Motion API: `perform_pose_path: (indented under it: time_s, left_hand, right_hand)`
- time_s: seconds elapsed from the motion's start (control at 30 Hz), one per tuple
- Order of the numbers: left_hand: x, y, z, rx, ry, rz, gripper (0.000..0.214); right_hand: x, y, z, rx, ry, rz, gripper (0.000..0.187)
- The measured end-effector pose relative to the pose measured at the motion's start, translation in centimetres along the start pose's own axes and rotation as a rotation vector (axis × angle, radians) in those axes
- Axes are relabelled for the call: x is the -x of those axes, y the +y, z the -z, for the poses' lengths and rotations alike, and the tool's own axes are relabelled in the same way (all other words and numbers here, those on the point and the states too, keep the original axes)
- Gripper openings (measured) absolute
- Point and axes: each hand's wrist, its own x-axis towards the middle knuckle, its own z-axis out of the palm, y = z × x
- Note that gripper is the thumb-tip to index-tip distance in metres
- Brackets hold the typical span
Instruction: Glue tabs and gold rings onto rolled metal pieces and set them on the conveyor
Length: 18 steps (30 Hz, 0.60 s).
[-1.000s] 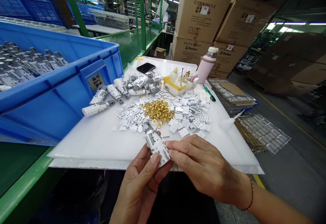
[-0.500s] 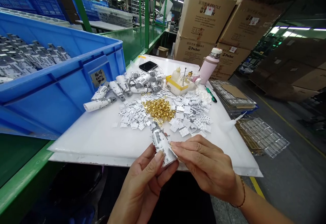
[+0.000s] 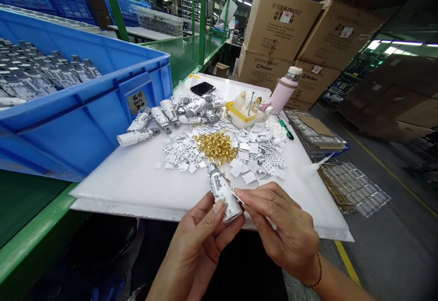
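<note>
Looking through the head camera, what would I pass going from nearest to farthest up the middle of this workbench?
left hand and right hand on a white-and-grey part → pile of gold rings → yellow tray of little bottles → black phone → stacked cardboard boxes

Bright overhead tubes — edges perhaps warped

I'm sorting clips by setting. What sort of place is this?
Most likely a factory assembly station. The left hand and right hand hold a small white-and-grey part at a white work board strewn with gold rings; a blue crate of similar parts stands beside it, and stacked cardboard cartons behind.
</note>
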Motion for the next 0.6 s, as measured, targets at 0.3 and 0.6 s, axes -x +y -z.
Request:
perform_pose_path:
  time_s: [0.3,0.6]
  left_hand:
    - [0.02,-0.07,-0.34,0.001,0.020,0.003,0.012]
    - [-0.03,-0.36,-0.05,-0.006,0.029,-0.008,0.012]
  right_hand:
    - [0.61,0.24,0.13,0.063,-0.028,0.082,0.046]
    - [0.89,0.02,0.46,0.086,-0.088,0.081,0.046]
